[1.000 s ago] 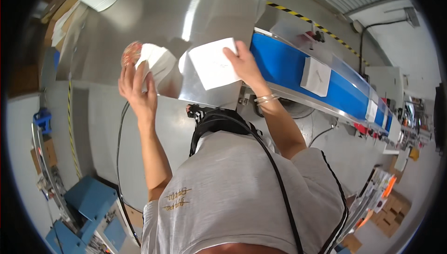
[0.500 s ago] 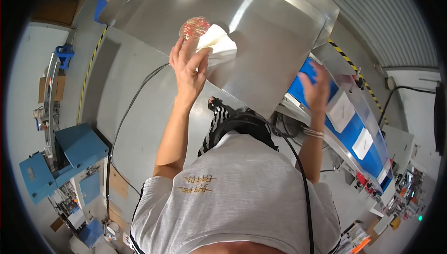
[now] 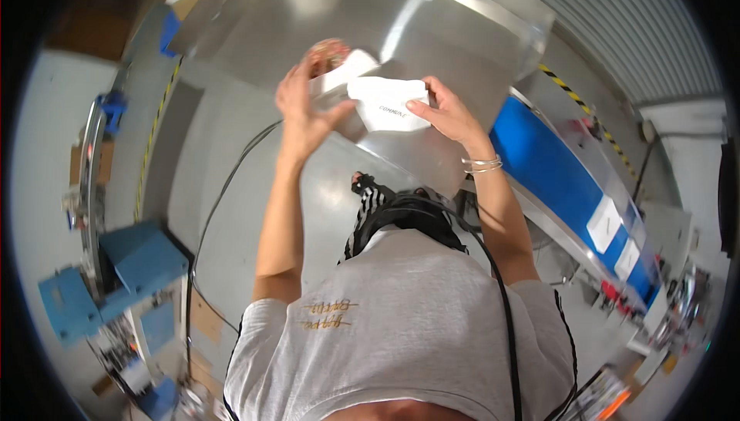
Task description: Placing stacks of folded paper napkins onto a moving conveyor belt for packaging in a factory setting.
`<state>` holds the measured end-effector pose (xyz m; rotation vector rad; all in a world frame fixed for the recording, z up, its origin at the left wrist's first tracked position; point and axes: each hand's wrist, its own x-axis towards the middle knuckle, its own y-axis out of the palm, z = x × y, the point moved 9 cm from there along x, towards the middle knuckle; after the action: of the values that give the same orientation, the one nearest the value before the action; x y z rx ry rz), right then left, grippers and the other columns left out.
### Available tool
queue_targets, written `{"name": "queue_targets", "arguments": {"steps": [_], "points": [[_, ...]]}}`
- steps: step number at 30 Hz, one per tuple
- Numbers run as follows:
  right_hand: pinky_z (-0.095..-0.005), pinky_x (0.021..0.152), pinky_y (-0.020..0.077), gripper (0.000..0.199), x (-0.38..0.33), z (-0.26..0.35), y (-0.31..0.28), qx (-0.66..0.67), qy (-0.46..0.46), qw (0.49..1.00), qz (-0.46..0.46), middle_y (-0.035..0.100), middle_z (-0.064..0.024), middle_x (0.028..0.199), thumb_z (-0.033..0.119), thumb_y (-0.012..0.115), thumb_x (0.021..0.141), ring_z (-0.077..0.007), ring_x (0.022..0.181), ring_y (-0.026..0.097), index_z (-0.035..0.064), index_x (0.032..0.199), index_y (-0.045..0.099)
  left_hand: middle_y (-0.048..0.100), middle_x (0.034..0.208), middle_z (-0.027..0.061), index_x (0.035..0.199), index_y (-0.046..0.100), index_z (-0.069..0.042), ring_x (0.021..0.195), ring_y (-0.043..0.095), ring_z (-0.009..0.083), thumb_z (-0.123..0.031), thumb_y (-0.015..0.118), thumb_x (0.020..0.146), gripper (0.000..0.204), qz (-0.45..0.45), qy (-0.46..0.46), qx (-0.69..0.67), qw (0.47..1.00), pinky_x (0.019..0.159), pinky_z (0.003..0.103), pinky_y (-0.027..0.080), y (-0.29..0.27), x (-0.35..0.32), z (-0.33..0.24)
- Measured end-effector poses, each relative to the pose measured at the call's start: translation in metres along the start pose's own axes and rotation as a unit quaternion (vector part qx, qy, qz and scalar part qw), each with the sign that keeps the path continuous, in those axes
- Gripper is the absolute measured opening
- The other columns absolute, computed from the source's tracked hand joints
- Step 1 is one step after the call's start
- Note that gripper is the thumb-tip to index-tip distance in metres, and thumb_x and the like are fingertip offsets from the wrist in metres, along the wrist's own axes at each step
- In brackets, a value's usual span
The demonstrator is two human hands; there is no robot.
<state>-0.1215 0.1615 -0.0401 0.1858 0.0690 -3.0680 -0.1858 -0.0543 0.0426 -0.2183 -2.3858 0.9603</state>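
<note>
- Brought right hand (image 3: 451,116) from long blue conveyor (image 3: 539,147) to upper centre.
- Pinching flat white papery packet (image 3: 383,105) by edge, seemingly baring its face.
- Curving left hand (image 3: 304,115) nearby; cannot tell grasp.

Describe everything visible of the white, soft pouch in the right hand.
The white, soft pouch looks like cloth or paper, with a wide, seemingly folded upper edge and a narrower bottom. A dark printed mark sits on its face. The right hand holds its right side, thumb over the front; the left hand has its thumb close to the left side, contact unclear. It is above the silver metal table.
</note>
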Motion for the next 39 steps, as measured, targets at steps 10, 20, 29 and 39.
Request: {"name": "queue_targets", "arguments": {"steps": [10,20,29,39], "points": [[-0.0354,0.073,0.049,0.043,-0.249,-0.073,-0.224,-0.186,0.151,0.786,-0.569,0.066,-0.0166,0.091,0.04,0.063,0.088,-0.025,0.08,0.063,0.0001,0.103,0.059,0.063,0.102,0.0113,0.103,0.063,-0.008,0.093,0.061,0.0321,-0.001,0.065,0.082,0.023,0.043,0.042,0.012,0.998,0.077,0.039,0.05,0.016,-0.002,-0.041],[-0.0377,0.099,0.0392,0.063,-0.324,-0.012,-0.252,-0.386,-0.005,0.751,-0.535,0.057,-0.0184,0.124,0.045,0.071,0.082,-0.0318,0.114,0.054,0.0018,0.124,0.054,0.067,0.098,0.0129,0.099,0.066,-0.004,0.086,0.064,0.0296,-0.001,0.069,0.078,0.021,0.258,0.157,-0.168,0.938,0.074,0.035,0.05,0.108,-0.044,-0.195],[-0.0317,0.097,0.0411,0.07,-0.224,-0.037,-0.13,0.268,-0.035,0.937,-0.221,0.055,-0.0076,0.122,0.06,0.03,0.098,-0.0149,0.112,0.051,0.0026,0.134,0.045,0.066,0.089,0.0034,0.096,0.063,0.001,0.078,0.059,0.0095,0.0,0.07,0.082,0.016,0.425,-0.091,-0.391,0.811,0.07,0.023,0.046,0.197,-0.05,-0.216],[-0.0267,0.08,0.046,0.035,-0.308,-0.1,-0.243,0.086,0.078,0.903,-0.413,0.062,-0.0048,0.104,0.024,0.058,0.095,-0.0102,0.092,0.056,-0.0021,0.119,0.057,0.065,0.092,0.0054,0.109,0.061,-0.002,0.083,0.061,0.0136,-0.002,0.067,0.084,0.025,0.391,-0.185,-0.403,0.807,0.072,0.027,0.051,0.238,-0.066,-0.177]]}}
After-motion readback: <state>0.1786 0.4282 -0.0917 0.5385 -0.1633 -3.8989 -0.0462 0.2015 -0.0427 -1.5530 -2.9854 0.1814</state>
